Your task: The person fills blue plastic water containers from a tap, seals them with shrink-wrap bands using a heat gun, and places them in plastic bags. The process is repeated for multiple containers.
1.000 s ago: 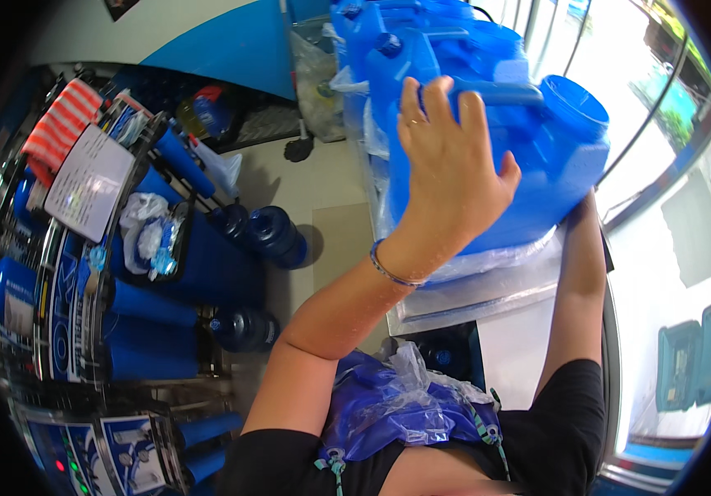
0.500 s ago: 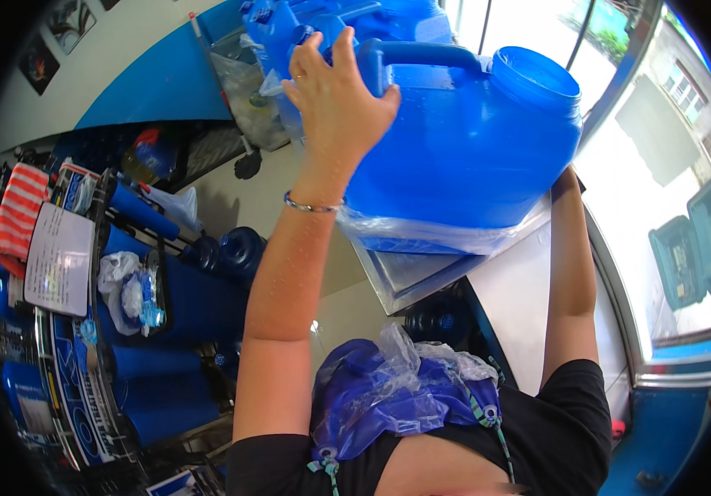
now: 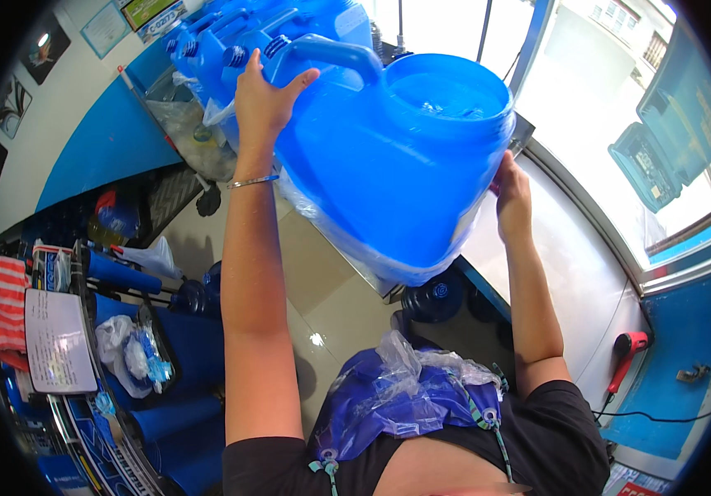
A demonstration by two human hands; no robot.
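A large blue water jug (image 3: pixel 372 165) with a wide uncapped mouth (image 3: pixel 446 87) and a moulded handle (image 3: pixel 331 51) stands before me, its mouth end turned toward me at the right. Water shows inside the mouth. Clear plastic wrap (image 3: pixel 372 264) clings round its lower part. My left hand (image 3: pixel 263 103) is at the jug's left side below the handle, thumb and fingers spread apart. Against the right side, below the mouth, my right hand (image 3: pixel 512 194) curls its fingers, partly hidden by the jug. A dark metal part (image 3: pixel 522 135) sits just beyond that hand.
Several capped blue jugs (image 3: pixel 215 41) crowd the far left. A round blue bottle (image 3: pixel 431 299) is under the stand. At left are a striped cloth (image 3: pixel 8 306) and a written sheet (image 3: pixel 58 339). A red heat gun (image 3: pixel 627 355) hangs at right, beside the glass front.
The jug has turned, its mouth end swinging nearer to me. My right hand has come up along its right side into fuller view. My left hand has shifted to the jug's left side.
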